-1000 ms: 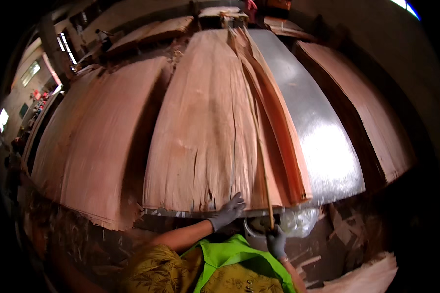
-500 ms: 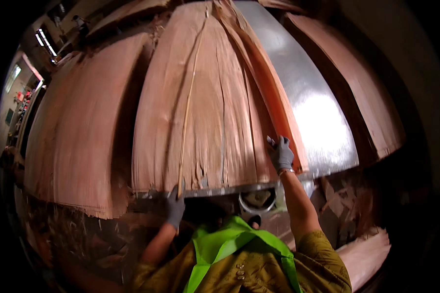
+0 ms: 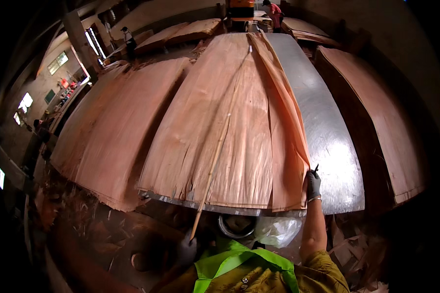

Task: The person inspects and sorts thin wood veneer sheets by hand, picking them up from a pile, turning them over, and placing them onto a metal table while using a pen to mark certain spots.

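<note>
A large sheet of reddish wood veneer [image 3: 195,132] lies over a shiny metal tabletop [image 3: 322,102]. Along its right side runs a raised, folded strip of veneer [image 3: 289,146]. My left hand [image 3: 186,250], in a grey glove, is closed on the lower end of a long thin bamboo stick [image 3: 211,173], which slants away over the sheet. My right hand [image 3: 314,187], also gloved, is at the near right edge of the folded veneer, closed around a small dark tool [image 3: 316,168] whose tip sticks out. Whether its fingers also pinch the veneer is hard to tell.
Veneer stacks stand at the left [image 3: 117,132] and right [image 3: 376,112]. Below the table's near edge are a round bucket [image 3: 235,225] and a clear plastic bag [image 3: 278,231]. Veneer scraps [image 3: 90,207] litter the floor. People [image 3: 275,14] work far off.
My right hand has moved right and nearer, and the veneer strip has been spread rightward over the metal. My left hand has drawn back toward me with the stick, which now slants more.
</note>
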Demonstrator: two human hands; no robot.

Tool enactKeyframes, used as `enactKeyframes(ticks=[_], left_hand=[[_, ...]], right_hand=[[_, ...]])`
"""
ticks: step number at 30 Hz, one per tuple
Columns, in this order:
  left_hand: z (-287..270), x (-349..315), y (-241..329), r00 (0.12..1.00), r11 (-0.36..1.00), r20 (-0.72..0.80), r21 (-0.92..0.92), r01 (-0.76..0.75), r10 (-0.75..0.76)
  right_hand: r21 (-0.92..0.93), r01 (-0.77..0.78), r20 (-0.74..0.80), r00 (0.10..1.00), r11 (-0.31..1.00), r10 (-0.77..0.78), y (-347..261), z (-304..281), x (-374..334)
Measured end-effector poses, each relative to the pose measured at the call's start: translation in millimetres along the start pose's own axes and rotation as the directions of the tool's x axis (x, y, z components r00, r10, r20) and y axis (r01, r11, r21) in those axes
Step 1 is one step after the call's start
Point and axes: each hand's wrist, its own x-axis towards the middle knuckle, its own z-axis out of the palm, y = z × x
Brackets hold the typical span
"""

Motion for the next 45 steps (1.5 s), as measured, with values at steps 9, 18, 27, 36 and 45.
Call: enactKeyframes(ticks=[9,18,27,36,45], left_hand=[[104.2,44.0,46.9,0.972,0.961,-0.129,-0.172,-0.218,0.198],[138.2,46.0,-24.8,0.936,0.909,-0.174,-0.241,-0.34,0.304],[136.8,35.4,1.7,0.992,0.899,-0.023,-0.419,-0.126,0.128],[214.4,61.8,65.6,0.965,0.927,-0.147,-0.282,-0.249,0.215],[284.9,60.0,213.6,0.939,0.936,-0.192,-0.152,-0.316,0.286]], right_hand=[[-0.79,0.442,0.259,0.868,0.424,-0.423,-61.1,21.2,-49.5],[-0.917,0.316,0.319,0.947,0.244,-0.028,6.2,62.0,-125.9],[-0.848,0.332,0.43,0.887,0.412,0.17,-8.1,40.5,-92.1],[-0.345,0.27,0.512,0.857,0.899,-0.061,-172.8,-38.3,-3.5],[-0.339,0.16,0.307,0.95,0.927,-0.052,-172.4,-236.2,100.4]])
